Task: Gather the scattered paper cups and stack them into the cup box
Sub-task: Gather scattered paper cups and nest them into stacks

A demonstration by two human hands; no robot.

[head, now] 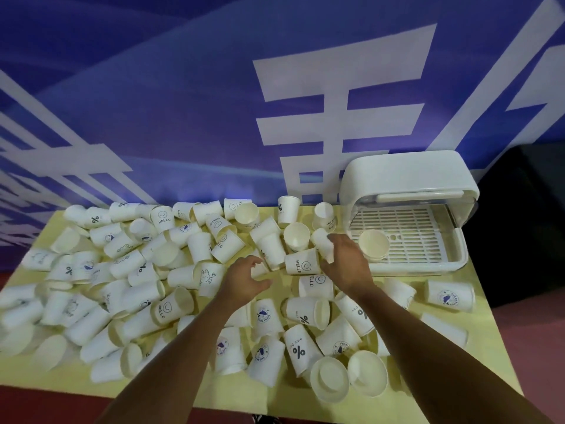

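Note:
Several white paper cups lie scattered over the yellow table (284, 396), many on their sides, some printed "HELLO" or "%". The white cup box (409, 209) stands at the back right with its lid raised; a single cup (373, 244) stands mouth-up on its slatted tray. My right hand (347, 263) is just left of the box, shut on a paper cup (324, 243) held bottom-up. My left hand (244, 278) hovers in the middle of the table, fingers curled and apart, beside a lying cup (260, 269), gripping nothing that I can see.
A blue wall banner (214, 117) with large white characters rises right behind the table. A dark shape (526, 224) sits to the right of the box. The table's front edge (275, 405) is near my body, with red floor below.

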